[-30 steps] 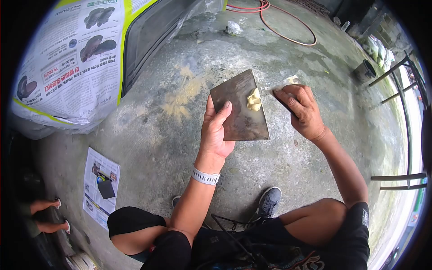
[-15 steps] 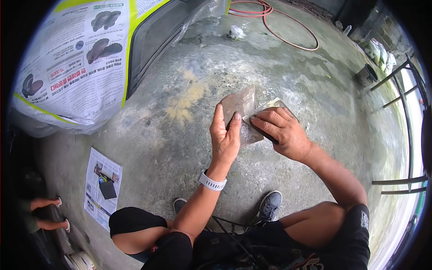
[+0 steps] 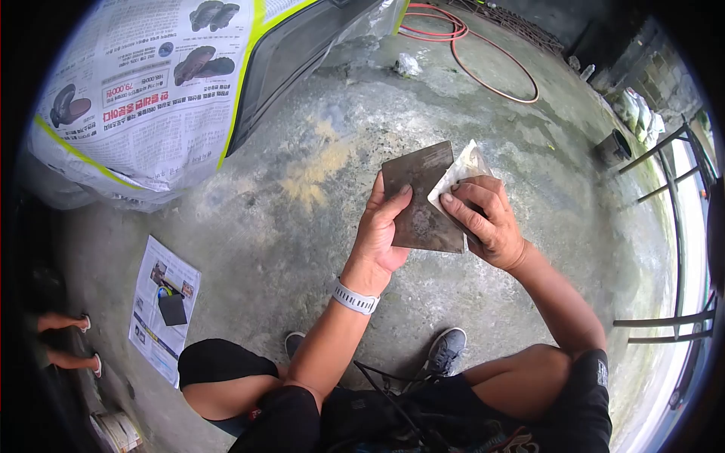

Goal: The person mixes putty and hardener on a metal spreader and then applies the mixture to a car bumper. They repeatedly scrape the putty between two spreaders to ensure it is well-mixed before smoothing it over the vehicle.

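My left hand [image 3: 384, 226] grips a flat, grey-brown rectangular plate [image 3: 423, 204] by its near left edge, thumb on the face. A whitish patch shows low on the plate. My right hand [image 3: 487, 223] is closed on a thin, flat piece with a pale, smeared face [image 3: 467, 167]; its dark lower part shows under the fingers. I cannot tell exactly what this piece is. Its corner overlaps the right edge of the plate in this view. Both hands are above the concrete floor [image 3: 317, 264], in front of my knees.
A panel masked with newspaper [image 3: 143, 98] and yellow tape stands at upper left. On the floor lie a newspaper sheet [image 3: 147, 332] with a dark square [image 3: 173, 309] on it, and a red hose [image 3: 457, 45]. Black metal bars [image 3: 672, 166] are at right, a person's legs [image 3: 68, 340] at left.
The plate has turned so its face shows more fully. My right hand has rolled, bringing the pale face of its piece into view. The whole view has shifted slightly.
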Available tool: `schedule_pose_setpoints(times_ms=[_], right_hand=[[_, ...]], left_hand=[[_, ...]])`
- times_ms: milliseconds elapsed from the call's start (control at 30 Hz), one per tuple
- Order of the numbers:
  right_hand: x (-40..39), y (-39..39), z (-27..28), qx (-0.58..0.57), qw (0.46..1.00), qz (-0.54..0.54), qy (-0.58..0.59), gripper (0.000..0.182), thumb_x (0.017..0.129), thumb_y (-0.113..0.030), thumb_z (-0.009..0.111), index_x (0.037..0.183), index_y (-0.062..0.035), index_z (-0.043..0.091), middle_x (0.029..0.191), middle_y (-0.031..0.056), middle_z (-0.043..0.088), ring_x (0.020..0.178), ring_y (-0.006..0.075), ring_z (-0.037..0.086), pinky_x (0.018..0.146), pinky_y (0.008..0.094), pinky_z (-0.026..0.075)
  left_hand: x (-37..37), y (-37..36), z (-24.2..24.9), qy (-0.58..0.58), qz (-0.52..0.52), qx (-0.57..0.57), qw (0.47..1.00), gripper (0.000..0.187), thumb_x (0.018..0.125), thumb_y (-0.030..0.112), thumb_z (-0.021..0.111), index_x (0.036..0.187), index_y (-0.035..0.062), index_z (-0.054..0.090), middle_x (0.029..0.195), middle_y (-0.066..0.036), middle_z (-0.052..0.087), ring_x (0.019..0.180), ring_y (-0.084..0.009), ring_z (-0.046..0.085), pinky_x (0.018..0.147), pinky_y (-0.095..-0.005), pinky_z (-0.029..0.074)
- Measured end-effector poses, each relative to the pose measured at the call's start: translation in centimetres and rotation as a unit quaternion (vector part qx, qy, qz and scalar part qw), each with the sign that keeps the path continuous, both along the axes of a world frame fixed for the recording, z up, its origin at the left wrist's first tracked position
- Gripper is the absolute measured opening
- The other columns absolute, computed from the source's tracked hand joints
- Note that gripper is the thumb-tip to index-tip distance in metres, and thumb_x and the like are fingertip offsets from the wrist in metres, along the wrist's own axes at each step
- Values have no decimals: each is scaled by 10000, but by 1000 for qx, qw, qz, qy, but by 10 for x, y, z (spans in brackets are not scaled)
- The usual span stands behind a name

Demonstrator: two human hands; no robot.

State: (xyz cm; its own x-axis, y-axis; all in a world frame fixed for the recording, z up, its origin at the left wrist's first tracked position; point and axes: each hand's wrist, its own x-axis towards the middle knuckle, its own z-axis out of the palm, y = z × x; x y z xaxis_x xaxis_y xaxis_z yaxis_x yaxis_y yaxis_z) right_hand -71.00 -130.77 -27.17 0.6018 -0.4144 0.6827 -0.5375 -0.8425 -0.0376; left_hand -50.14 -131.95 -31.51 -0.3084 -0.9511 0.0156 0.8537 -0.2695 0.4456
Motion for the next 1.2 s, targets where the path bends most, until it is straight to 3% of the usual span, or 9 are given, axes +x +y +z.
schedule_pose_setpoints(times_ms=[167,300,367,633,800,900,967,1100,1200], right_hand=[[-10,-7,-11,-20,999,-25,-18,558,770,10,738,1313,-110,684,1211,78,613,1097,303,604,914,423,509],[-28,-14,-4,15,994,-107,13,482,820,51,708,1277,-102,697,1166,80,649,1058,295,630,900,406,511],[-23,-11,10,22,991,-131,-18,465,844,62,688,1281,-98,690,1174,76,652,1055,300,629,900,403,512],[3,5,34,121,976,-162,84,556,737,51,701,1272,-99,691,1160,58,638,1052,283,609,960,421,487],[11,16,31,111,980,-126,103,548,739,79,695,1263,-82,698,1142,70,650,1055,291,623,929,421,505],[10,13,31,141,981,-104,82,531,730,40,681,1243,-94,711,1155,52,640,1048,276,615,923,407,507],[10,11,40,88,993,-71,22,588,706,49,687,1275,-97,703,1184,58,639,1070,285,614,919,406,505],[-8,-2,11,2,999,-40,31,595,730,65,731,1300,-104,702,1191,69,644,1098,286,615,949,415,501],[-28,-13,3,19,993,-106,48,598,731,64,687,1297,-128,702,1189,62,639,1085,278,610,945,420,485]], left_hand=[[5,1,-1,-18,-5,15,1000,363,1022,92,592,1378,158,559,1312,-58,656,1217,-221,649,1024,-418,566],[12,-6,3,27,-5,19,999,344,1017,64,611,1346,158,570,1264,-39,673,1165,-204,671,981,-413,595],[14,-8,5,-21,23,-7,999,348,1019,65,608,1353,148,560,1261,-36,672,1163,-196,671,979,-408,597],[-10,2,-1,-178,135,-52,973,478,1037,129,625,1476,62,449,1308,-86,632,1206,-172,605,1029,-341,518],[-6,-2,-2,-185,133,-68,971,515,1039,140,626,1500,46,418,1345,-102,613,1211,-172,598,1033,-337,512],[-5,-3,-3,-150,110,-42,982,453,1040,137,618,1460,79,457,1302,-77,633,1198,-176,618,1013,-352,531],[-3,-4,-2,-74,55,-24,995,354,1021,102,623,1362,146,538,1272,-48,657,1152,-195,667,957,-390,591],[-2,-1,3,-14,13,5,1000,318,1026,69,577,1331,157,594,1278,-46,673,1171,-211,671,980,-403,587],[3,-3,0,3,16,11,1000,336,1007,54,616,1326,156,578,1245,-46,684,1129,-201,687,960,-423,601]])
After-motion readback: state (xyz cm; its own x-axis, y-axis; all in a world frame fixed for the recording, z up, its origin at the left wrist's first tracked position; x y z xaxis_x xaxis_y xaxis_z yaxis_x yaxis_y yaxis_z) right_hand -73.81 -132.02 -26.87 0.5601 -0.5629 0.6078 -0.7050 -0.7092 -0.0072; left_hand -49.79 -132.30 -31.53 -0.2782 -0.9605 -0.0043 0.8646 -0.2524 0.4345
